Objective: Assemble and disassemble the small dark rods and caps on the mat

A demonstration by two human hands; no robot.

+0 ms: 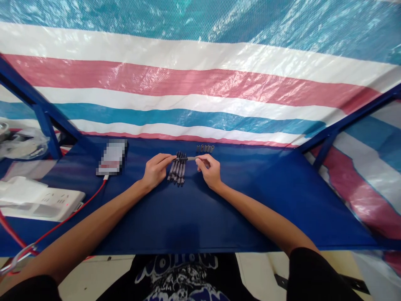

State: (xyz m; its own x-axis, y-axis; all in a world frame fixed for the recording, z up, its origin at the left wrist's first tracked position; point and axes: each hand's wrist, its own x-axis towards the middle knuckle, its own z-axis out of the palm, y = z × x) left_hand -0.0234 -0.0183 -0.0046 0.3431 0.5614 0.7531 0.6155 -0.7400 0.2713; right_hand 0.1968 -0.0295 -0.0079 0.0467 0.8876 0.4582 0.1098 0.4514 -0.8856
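Note:
A dark pen (182, 159) lies level between my two hands, above a row of pens. My left hand (156, 169) pinches its left end. At the other end, the fingertips of my right hand (209, 170) close on a grey tube-like part (191, 158); I cannot tell whether it is a grip sleeve or a cap. Below the held pen, several clear and black pens (177, 172) lie side by side on the blue table (238, 209). Behind my right hand stand several short grey tubes (205, 148) in a row.
A phone (112, 157), blurred out, lies at the left with a red cable (90, 201) plugged in. Nearer the left edge sits a white power strip (59, 203). Striped sheeting (200, 96) hangs behind the table, between blue frame bars (332, 125).

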